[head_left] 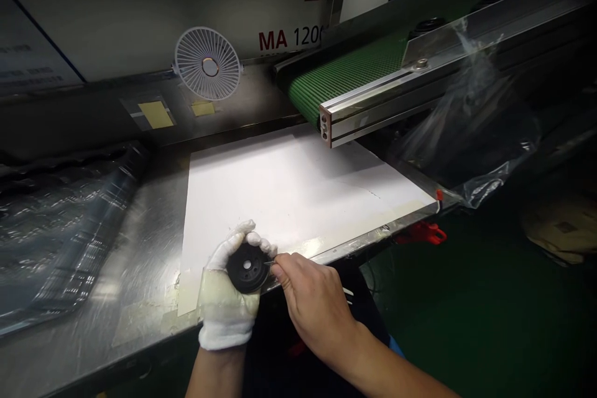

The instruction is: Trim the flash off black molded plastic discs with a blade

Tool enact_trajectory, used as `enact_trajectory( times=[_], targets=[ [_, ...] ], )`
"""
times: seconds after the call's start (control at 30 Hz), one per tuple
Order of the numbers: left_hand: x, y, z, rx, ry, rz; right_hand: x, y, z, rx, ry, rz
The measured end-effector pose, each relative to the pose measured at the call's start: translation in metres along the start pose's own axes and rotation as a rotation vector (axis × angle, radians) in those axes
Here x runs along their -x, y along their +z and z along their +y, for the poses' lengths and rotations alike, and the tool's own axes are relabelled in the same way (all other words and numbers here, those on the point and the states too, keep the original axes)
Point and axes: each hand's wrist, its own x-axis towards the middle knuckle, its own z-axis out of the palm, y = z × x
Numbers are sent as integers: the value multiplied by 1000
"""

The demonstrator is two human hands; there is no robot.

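Clasped in the white-gloved left hand [227, 308], a black round part [247, 268] sits at the near edge of the table [144, 242], fingers curled over its top rim and the palm cupping it from below and left. That grip is closed on the part. Its flat face, with a pale centre hole and small holes around it, is turned up toward the camera; being a disc, it shows no long axis, and its central axis points roughly at the viewer. The bare right hand [313, 301] comes in from the right, thumb and forefinger pinched together on a thin small tool [269, 262] whose tip touches the part's right rim; the tool lies roughly level, pointing left. What it is exactly is too small to tell. Behind the hands a white sheet [298, 193] covers the table. Farther back stand a small white fan [208, 63] and a green conveyor belt [345, 74], with clear plastic film [471, 130] hanging at right.
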Motion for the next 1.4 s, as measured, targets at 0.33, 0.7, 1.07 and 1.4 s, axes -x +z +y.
enact_trajectory(
  times=[0.33, 0.7, 1.07, 1.4],
  targets=[
    [-9, 1, -6, 118, 133, 106, 6, 12, -9, -24, -20, -34],
    [1, -1, 0, -11, 46, 12, -2, -2, 2, 23, -19, -13],
    [-6, 3, -7, 75, 174, 70, 2, 7, -2, 11, 13, -11],
    [-3, 2, -10, 53, 180, 60, 8, 5, -2, -63, -26, -54]
  ],
)
